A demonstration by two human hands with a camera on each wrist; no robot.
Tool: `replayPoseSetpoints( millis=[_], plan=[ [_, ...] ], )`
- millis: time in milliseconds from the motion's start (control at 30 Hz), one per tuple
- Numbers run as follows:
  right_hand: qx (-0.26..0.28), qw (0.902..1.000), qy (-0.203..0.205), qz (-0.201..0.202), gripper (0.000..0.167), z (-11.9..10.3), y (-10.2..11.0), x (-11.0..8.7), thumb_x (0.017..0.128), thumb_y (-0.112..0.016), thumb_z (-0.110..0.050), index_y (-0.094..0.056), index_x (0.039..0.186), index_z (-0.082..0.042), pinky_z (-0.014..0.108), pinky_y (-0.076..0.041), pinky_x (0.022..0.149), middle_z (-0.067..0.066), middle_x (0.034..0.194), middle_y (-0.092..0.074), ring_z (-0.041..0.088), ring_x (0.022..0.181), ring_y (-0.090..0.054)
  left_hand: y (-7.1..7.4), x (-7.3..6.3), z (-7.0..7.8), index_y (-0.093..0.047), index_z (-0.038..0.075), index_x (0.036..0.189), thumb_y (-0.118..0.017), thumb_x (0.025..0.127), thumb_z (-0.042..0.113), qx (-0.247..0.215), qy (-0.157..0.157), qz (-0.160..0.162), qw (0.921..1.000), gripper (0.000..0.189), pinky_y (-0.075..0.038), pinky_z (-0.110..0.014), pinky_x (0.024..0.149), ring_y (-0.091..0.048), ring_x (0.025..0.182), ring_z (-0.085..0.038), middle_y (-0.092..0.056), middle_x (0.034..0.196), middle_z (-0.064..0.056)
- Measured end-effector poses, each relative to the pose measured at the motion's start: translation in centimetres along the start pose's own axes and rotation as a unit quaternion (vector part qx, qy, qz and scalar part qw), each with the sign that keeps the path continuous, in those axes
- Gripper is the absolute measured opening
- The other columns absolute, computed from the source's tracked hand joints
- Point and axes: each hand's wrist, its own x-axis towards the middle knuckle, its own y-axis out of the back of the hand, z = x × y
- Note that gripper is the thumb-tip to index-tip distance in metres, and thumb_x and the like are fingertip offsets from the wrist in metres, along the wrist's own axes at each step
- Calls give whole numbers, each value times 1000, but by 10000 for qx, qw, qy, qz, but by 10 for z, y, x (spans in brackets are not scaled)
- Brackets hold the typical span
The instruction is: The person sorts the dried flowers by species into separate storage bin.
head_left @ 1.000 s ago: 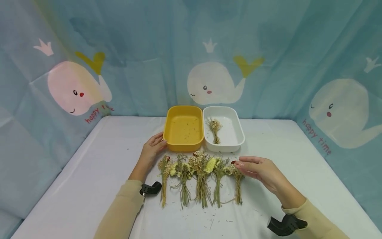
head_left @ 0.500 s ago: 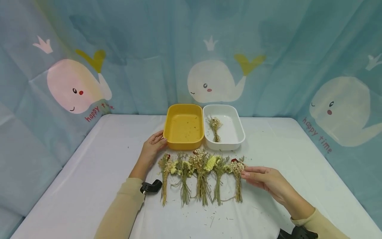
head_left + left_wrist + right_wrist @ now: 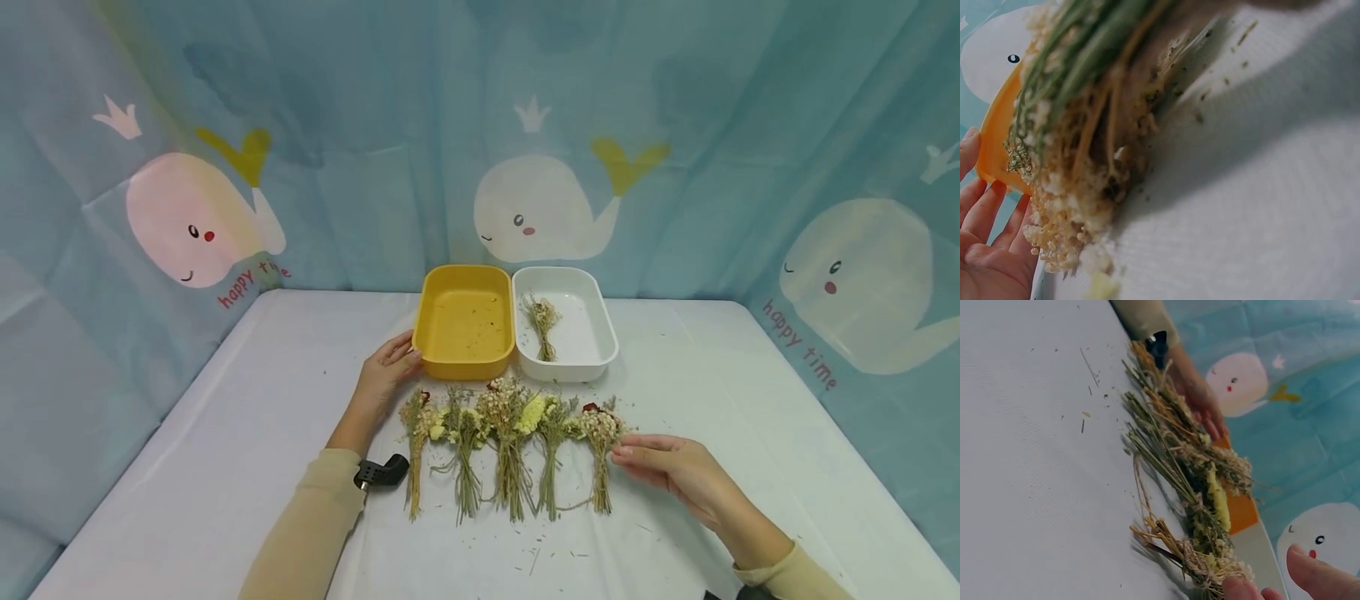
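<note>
Five-odd small dried flower bunches lie in a row, so several tied bundles, with heads toward the trays. My left hand [image 3: 381, 375] rests its fingertips on the left front corner of the yellow tray [image 3: 463, 372], fingers fairly straight. At the row's right end, my right hand [image 3: 678, 467] has its fingertips right at the side of a dried flower bunch [image 3: 602, 442] with cream blossoms and a dark red bloom. Thumb and fingers stand apart in the right wrist view. Another dried flower bunch [image 3: 542, 321] lies in the white tray [image 3: 596, 367].
Both trays stand side by side at the table's back edge. Stem bits [image 3: 534, 560] and crumbs are scattered on the white tablecloth [image 3: 262, 433]. A blue curtain [image 3: 375, 208] with whale prints encloses the back and sides.
My right hand has moved down and slightly right, from above the rightmost bunch's head to beside it. My left hand stays at the yellow tray.
</note>
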Motion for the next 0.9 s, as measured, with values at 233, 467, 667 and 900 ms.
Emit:
replayPoseSetpoints(
  millis=[233,467,667,900],
  plan=[
    [53,9999,-48,-126,65,4,2,0,96,-67,-20,-40,141,18,25,-58,96,8,119,-73,10,105,-72,0,0,0,-39,11,153,-63,99,15,70,-31,12,10000,59,-55,-18,97,-46,141,-26,-41,158,-10],
    [-133,9989,-109,-432,63,7,3,2,98,-64,-20,-40,139,21,28,-58,97,13,123,-71,13,108,-70,0,3,4,-36,9,154,-62,99,14,85,-81,-53,9999,61,-55,-17,97,-44,143,-29,-38,159,-12],
    [-12,9982,-374,-477,65,10,0,9,98,-64,-23,-39,139,21,30,-59,97,10,117,-72,15,106,-70,1,2,9,-39,12,154,-62,99,14,143,-37,36,9999,59,-55,-19,99,-45,142,-27,-40,159,-10],
    [342,9961,-681,-456,57,16,-1,13,95,-68,-19,-48,134,18,27,-60,94,2,104,-74,12,98,-72,0,-1,5,-38,13,154,-63,98,16,135,135,21,9998,61,-54,-22,102,-44,143,-25,-40,159,-7]
  ],
)
